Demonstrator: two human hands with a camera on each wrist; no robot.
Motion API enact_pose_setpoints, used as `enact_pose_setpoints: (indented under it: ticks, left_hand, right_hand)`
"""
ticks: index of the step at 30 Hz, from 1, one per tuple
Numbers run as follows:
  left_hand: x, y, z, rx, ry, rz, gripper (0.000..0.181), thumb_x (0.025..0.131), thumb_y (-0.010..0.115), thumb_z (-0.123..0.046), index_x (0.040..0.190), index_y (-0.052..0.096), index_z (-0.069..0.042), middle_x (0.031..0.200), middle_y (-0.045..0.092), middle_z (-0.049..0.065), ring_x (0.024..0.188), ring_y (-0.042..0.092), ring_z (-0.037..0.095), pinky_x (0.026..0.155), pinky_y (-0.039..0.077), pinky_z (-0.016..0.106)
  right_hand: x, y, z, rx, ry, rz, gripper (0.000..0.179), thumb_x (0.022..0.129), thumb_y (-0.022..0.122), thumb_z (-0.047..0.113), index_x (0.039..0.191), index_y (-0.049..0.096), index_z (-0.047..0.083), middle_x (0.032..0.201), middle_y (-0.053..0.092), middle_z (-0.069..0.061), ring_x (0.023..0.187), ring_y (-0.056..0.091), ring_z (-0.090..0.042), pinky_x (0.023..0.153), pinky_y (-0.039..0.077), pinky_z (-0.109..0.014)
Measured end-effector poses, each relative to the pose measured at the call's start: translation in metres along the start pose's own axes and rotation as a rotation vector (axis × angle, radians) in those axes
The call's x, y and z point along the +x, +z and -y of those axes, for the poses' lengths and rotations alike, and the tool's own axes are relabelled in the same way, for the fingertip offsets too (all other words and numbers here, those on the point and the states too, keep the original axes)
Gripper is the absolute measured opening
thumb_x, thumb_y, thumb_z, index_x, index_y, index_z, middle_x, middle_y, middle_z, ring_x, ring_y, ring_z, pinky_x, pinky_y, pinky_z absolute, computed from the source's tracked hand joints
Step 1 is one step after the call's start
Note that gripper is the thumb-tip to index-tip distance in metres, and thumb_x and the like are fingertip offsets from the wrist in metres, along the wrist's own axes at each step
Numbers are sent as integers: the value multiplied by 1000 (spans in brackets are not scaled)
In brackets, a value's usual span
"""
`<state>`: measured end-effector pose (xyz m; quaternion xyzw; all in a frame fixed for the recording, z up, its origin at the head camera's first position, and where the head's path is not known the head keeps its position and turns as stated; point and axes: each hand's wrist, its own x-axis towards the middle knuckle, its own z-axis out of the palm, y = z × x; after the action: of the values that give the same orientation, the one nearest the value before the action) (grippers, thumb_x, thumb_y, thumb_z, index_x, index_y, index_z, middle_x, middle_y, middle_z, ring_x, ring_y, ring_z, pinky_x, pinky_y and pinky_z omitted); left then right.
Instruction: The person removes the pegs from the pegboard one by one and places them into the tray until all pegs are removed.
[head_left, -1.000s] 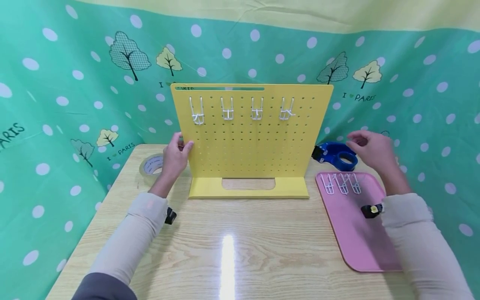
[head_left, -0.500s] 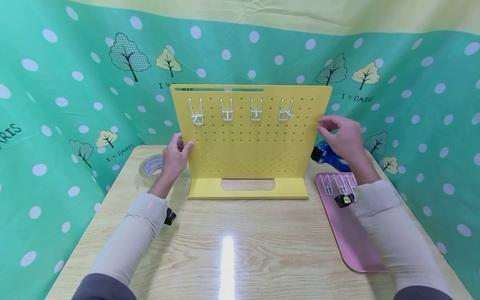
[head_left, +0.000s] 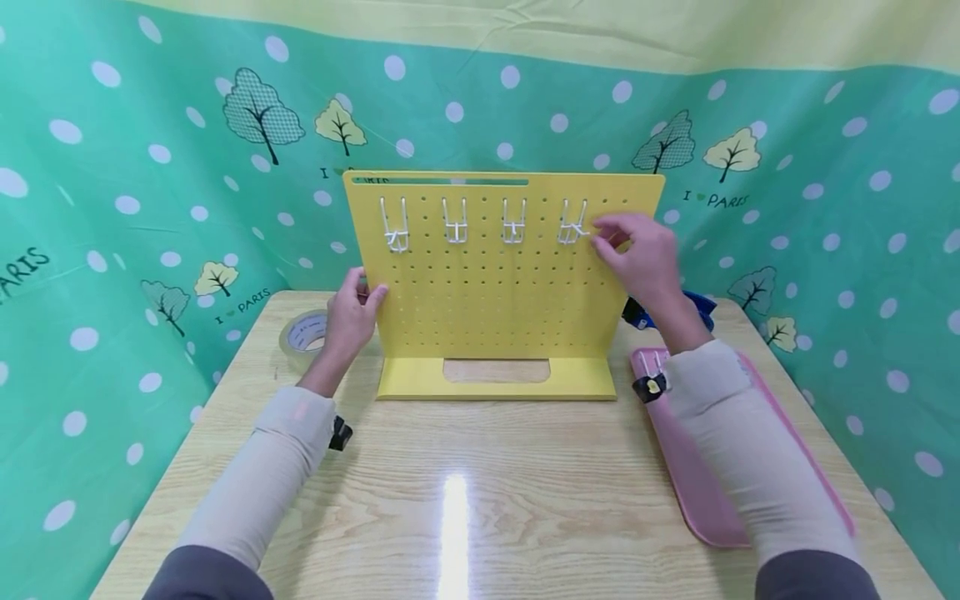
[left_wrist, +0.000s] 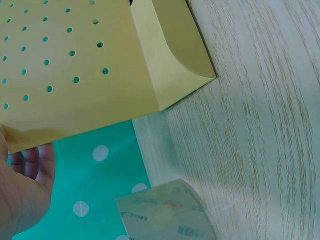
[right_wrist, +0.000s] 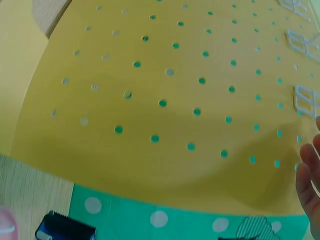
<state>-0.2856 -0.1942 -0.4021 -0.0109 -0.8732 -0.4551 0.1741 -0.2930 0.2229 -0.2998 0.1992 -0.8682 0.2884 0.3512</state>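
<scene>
A yellow pegboard (head_left: 495, 308) stands upright on its base, with several white wire hooks hanging in a row near its top. At the board's left edge my left hand (head_left: 351, 312) grips it, thumb on the front and fingers behind; the left wrist view shows the fingers (left_wrist: 46, 165) past the edge. My right hand (head_left: 641, 254) is in front of the board's upper right, thumb and forefinger slightly apart. Its fingertips are right beside the projecting arm of the rightmost hook (head_left: 573, 225). In the right wrist view, fingers (right_wrist: 306, 185) show below a hook (right_wrist: 305, 101).
A pink tray (head_left: 701, 492) lies at the right, white hooks (head_left: 654, 364) at its far end partly hidden by my right wrist. Behind that arm is a blue tape dispenser (head_left: 701, 307). A roll of tape (head_left: 300, 337) lies beside my left forearm. A patterned green curtain (head_left: 465, 133) hangs behind.
My right hand has moved left from above the tape dispenser, past the board's right edge, to the rightmost hook on it. The left hand keeps its grip on the board.
</scene>
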Motion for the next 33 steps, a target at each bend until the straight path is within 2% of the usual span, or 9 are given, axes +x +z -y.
enact_pose_setpoints:
  ticks: [4,11,23,33]
  left_hand:
    - [0,0,0,1,1,-1,36,105,56,-34,132,52,-10,106,65,16,92,62,28,77,54,37]
    - [-1,0,-1,0,-4,2,37,105,56,-34,132,52,-10,107,66,17,93,63,29,77,54,36]
    - [1,0,-1,2,2,0,36,105,57,-35,130,52,-10,106,66,17,92,63,28,77,54,35]
    - [1,-1,0,-5,4,4,36,105,57,-35,130,52,-10,106,66,18,92,62,29,76,53,35]
  right_hand:
    - [4,10,6,20,-26,-31,15,92,73,8,105,75,1,95,74,-18,81,71,-30,72,60,-42]
    - [6,22,11,17,-11,-53,14,94,73,12,103,76,2,96,73,-16,82,70,-27,72,61,-40]
    - [6,30,15,19,58,-108,14,95,73,16,100,77,3,96,74,-16,84,70,-27,75,60,-39]
    - [4,31,17,17,24,-156,15,95,74,16,98,77,2,96,74,-17,84,71,-29,74,60,-39]
